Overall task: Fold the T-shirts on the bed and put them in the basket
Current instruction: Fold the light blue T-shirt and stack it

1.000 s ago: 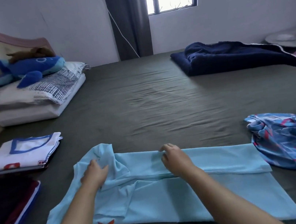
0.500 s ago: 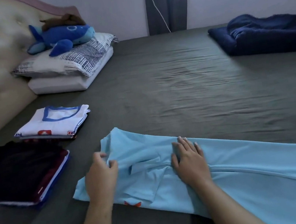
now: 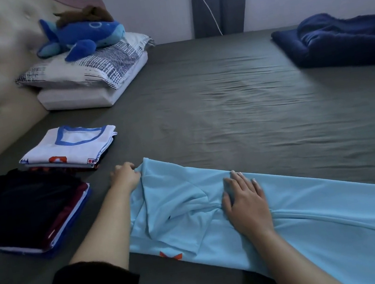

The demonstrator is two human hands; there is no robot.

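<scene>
The light blue T-shirt (image 3: 288, 202) is lying partly folded across the near side of the bed (image 3: 224, 102). The left hand (image 3: 125, 178) is pinching its far-left corner with curled fingers, while the right hand (image 3: 245, 202) is pressing its bunched middle, fingers straight and slightly spread.

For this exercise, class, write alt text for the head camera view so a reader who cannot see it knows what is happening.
A person folds a light blue T-shirt on a grey-green bed, the left hand gripping its corner and the right hand pressing flat on its middle. Two stacks of folded shirts lie to the left, with pillows and a blue plush toy beyond.
</scene>
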